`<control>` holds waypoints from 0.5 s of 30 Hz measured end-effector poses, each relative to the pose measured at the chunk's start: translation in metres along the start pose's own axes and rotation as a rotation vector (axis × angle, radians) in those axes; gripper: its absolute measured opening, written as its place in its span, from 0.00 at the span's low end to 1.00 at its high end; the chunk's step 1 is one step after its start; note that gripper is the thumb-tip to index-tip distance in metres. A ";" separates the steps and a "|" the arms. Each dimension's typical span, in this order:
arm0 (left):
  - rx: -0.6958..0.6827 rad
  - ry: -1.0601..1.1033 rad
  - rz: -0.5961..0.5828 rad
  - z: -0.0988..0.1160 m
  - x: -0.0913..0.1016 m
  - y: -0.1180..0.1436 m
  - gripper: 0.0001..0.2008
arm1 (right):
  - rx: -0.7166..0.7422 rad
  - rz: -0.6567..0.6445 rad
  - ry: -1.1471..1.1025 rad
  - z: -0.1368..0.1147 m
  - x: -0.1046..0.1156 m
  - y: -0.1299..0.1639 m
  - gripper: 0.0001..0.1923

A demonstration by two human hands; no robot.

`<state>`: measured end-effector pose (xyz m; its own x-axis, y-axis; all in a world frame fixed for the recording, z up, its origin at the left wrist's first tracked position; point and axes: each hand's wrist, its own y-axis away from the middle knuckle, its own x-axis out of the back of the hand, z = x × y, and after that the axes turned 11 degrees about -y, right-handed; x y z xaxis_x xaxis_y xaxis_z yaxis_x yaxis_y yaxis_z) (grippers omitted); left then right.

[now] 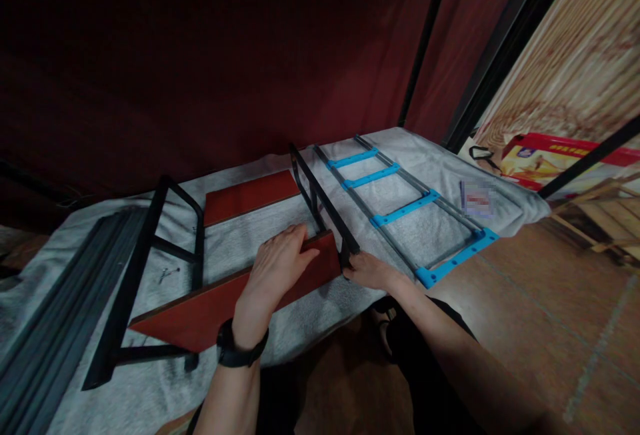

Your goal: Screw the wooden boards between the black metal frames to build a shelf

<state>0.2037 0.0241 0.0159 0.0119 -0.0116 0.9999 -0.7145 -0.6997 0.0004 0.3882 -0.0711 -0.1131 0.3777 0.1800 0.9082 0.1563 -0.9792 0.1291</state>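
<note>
While the left hand (281, 258) grips the upper edge of a long, flat reddish-brown board (200, 311), its thumb on the near face and its fingers over the edge, the right hand (369, 269) touches the near end of a black tubular metal frame (329, 203) where that board ends; its fingers curl inward, but their tips are hidden, so how firmly they close cannot be told. The board slants across the near side of a grey fleecy cloth (265, 238), its other end beside a second black tubular frame (134, 268). A matching reddish-brown board (250, 196) lies farther back between the two frames, and small metal screws (169, 275) are scattered near the left one. Beyond that frame, a bundle of long dark-grey tubes (65, 301) takes up the left side. Close by on the right, a ladder-shaped rack of grey rods and bright-blue crosspieces (406, 208) fills the space past the right hand, with a small clear packet (477, 199) farther over. Dark-red fabric (210, 61) hangs behind everything, and a red-and-yellow box (545, 161) stands off the cloth.
</note>
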 end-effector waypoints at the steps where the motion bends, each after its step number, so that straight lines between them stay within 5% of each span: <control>1: -0.032 0.022 -0.011 0.005 0.001 0.002 0.10 | -0.006 0.026 -0.009 -0.001 -0.001 0.000 0.15; 6: -0.042 0.001 -0.001 0.028 -0.005 0.004 0.20 | 0.094 0.002 0.093 -0.001 -0.004 -0.001 0.15; 10: -0.112 0.031 0.016 0.030 -0.008 0.004 0.35 | 0.004 0.043 0.017 0.001 -0.006 -0.003 0.15; 15: -0.246 0.095 0.005 0.034 -0.005 0.007 0.31 | -0.030 0.123 -0.212 0.004 -0.010 -0.005 0.15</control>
<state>0.2223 -0.0052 0.0108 -0.0493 0.0607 0.9969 -0.8632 -0.5048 -0.0120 0.3877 -0.0675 -0.1241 0.5756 0.0718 0.8146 0.0717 -0.9967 0.0372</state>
